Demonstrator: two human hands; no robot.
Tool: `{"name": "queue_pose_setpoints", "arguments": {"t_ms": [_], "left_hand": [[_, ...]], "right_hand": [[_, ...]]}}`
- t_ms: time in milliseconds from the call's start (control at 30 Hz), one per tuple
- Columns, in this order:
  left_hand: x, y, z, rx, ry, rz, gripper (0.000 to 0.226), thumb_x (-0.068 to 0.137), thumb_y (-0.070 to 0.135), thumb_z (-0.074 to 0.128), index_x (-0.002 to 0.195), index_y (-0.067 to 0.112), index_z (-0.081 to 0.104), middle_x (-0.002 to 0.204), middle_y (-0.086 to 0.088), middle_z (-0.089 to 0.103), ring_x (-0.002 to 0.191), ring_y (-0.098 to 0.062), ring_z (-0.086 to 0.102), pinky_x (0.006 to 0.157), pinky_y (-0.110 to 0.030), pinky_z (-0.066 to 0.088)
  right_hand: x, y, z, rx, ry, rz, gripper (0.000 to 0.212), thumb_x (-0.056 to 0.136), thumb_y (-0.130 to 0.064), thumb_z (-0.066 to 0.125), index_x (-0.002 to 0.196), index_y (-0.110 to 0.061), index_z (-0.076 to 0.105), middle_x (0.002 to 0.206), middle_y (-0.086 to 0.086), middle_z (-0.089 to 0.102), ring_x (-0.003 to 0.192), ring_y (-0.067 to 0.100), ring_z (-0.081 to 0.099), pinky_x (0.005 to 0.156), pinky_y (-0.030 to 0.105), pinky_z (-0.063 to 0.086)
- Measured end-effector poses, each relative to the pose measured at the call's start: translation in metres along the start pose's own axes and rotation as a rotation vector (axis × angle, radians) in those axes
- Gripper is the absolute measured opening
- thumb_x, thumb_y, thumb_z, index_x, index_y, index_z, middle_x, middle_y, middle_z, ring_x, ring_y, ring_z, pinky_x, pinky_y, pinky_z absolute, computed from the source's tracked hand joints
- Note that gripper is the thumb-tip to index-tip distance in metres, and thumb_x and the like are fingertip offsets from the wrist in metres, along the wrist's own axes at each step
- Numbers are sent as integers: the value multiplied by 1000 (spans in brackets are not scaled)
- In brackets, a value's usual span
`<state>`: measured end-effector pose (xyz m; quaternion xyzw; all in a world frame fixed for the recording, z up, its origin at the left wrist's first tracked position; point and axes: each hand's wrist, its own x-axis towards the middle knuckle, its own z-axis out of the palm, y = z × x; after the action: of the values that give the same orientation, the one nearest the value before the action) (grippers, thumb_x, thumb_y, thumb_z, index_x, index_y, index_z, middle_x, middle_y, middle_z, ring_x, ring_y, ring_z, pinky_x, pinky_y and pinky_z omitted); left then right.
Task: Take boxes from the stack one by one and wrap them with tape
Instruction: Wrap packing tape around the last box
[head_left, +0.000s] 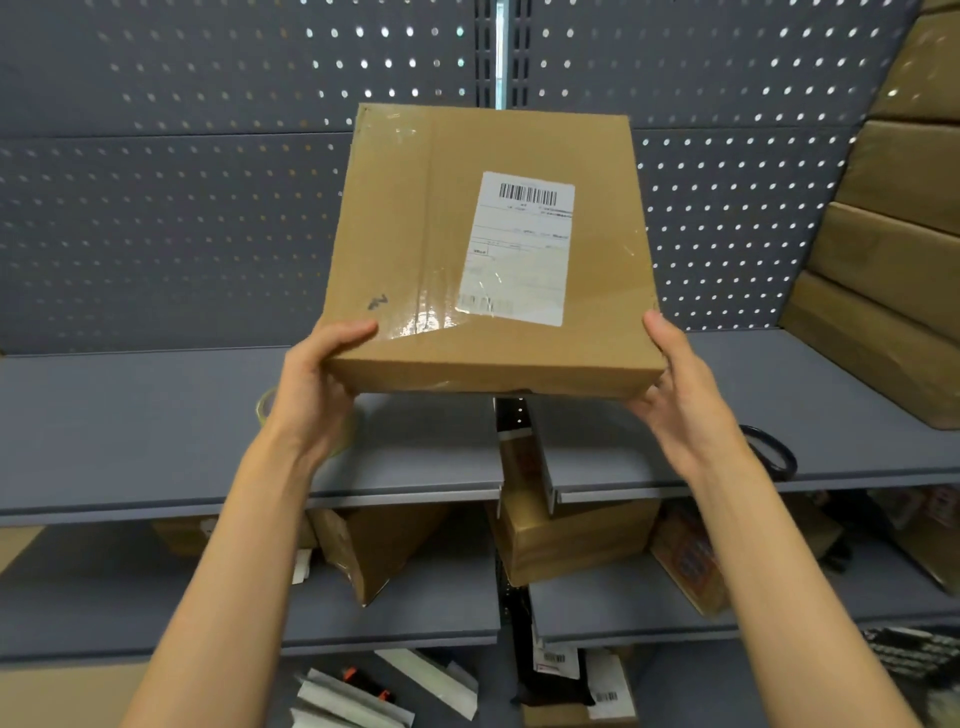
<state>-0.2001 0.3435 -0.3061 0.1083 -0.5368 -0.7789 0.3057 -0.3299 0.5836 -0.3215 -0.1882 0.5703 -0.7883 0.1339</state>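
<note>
A flat brown cardboard box (415, 234) with a white barcode label and clear tape on its top is held up above the grey shelf (130, 415). My left hand (317, 384) grips its near left corner, thumb on top. My right hand (675, 395) grips the near right corner the same way. A stack of brown boxes (893, 234) stands at the right on the shelf. A roll of clear tape (267, 408) lies on the shelf, mostly hidden behind my left wrist.
Black scissors (774, 449) lie on the shelf by my right wrist. A grey pegboard (182, 182) backs the shelf. Lower shelves hold more cardboard boxes (571, 540), packets and white envelopes (363, 696).
</note>
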Motion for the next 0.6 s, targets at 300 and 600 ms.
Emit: {"name": "queue_pose_setpoints", "arguments": {"t_ms": [300, 600], "left_hand": [[-18, -18, 47, -29, -96, 12, 152, 27, 72, 83, 150, 41, 0, 149, -1, 39, 132, -23, 44, 103, -55, 39], [-19, -32, 64, -54, -150, 25, 80, 73, 37, 69, 144, 33, 32, 132, 2, 59, 114, -17, 61, 80, -38, 57]], "right_hand": [[-5, 10, 32, 154, 62, -106, 103, 75, -49, 70, 153, -16, 11, 138, 2, 54, 120, 19, 58, 96, 40, 51], [-15, 5, 47, 55, 84, -94, 128, 63, -48, 79, 150, -32, -13, 148, -3, 38, 121, 7, 49, 112, 42, 34]]}}
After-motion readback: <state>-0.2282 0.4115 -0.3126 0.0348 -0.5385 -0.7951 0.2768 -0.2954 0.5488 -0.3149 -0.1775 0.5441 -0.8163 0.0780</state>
